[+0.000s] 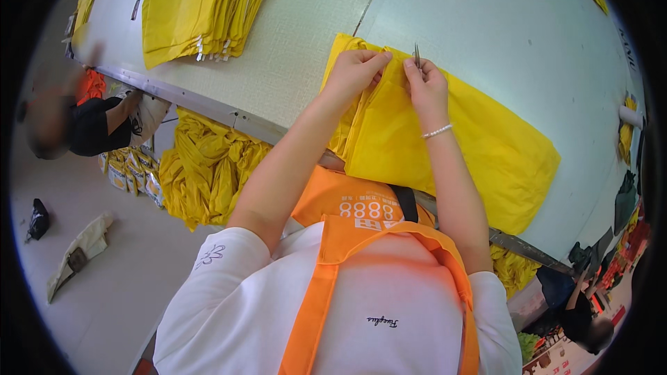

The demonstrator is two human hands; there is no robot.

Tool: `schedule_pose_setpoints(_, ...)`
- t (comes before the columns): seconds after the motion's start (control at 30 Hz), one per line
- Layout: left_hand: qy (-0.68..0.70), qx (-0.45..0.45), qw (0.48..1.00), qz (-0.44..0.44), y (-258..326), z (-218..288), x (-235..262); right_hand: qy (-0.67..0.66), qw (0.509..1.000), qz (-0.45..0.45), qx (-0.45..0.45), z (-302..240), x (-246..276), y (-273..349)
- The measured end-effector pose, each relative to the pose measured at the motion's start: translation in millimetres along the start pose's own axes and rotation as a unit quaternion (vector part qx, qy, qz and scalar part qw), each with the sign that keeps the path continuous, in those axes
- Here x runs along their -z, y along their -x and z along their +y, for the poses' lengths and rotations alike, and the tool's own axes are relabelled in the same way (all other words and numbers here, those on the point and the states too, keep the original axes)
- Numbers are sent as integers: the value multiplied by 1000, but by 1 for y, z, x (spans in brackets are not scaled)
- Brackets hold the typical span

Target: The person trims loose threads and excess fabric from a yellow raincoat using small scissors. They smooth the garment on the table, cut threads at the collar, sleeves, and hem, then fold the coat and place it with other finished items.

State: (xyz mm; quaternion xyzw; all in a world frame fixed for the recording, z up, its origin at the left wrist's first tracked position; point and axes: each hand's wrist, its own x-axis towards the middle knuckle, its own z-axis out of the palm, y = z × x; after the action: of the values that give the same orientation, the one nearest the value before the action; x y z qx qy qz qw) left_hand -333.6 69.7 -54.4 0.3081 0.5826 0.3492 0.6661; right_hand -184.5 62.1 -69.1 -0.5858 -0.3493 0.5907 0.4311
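Observation:
A folded yellow cloth piece point(479, 145) lies across the table's near edge in front of me, with several layers bunched at its left end. My left hand point(356, 75) pinches the upper edge of this cloth between thumb and fingers. Just to the right, my right hand point(426, 88) is closed around small metal thread snips point(417, 50), whose narrow tip points up past the thumb. The rest of the snips is hidden in the fingers. Both hands are close together over the cloth, and a bead bracelet circles the right wrist.
A stack of yellow cloth pieces point(201, 6) lies at the table's far left, near another small tool point(136, 6). Below the metal table edge point(250, 125) hangs a yellow cloth heap point(208, 166). Other people sit at the left point(97, 121) and lower right point(580, 323).

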Motion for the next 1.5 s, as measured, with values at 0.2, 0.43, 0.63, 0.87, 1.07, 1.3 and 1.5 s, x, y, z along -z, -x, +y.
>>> schedule_pose_setpoints(0.2,27,-10,999,19,0,-1,-3,187,966,50,172,5,2,26)
schedule_pose_setpoints(0.43,0,-56,998,13,6,1,-6,292,938,37,185,-10,-4,26)
schedule_pose_setpoints(0.63,-22,-80,996,11,8,2,-6,357,913,41,195,-16,-6,26)
schedule_pose_setpoints(0.87,-37,-67,997,10,11,4,-5,354,917,51,177,-19,-4,27)
schedule_pose_setpoints(1.07,-43,-75,996,8,9,2,-3,107,984,57,127,-11,1,15)
schedule_pose_setpoints(1.3,-91,-86,992,2,14,4,-6,199,966,46,158,-22,-8,13)
schedule_pose_setpoints(1.5,-67,-111,991,15,11,-1,-5,174,973,109,107,-19,6,-2)
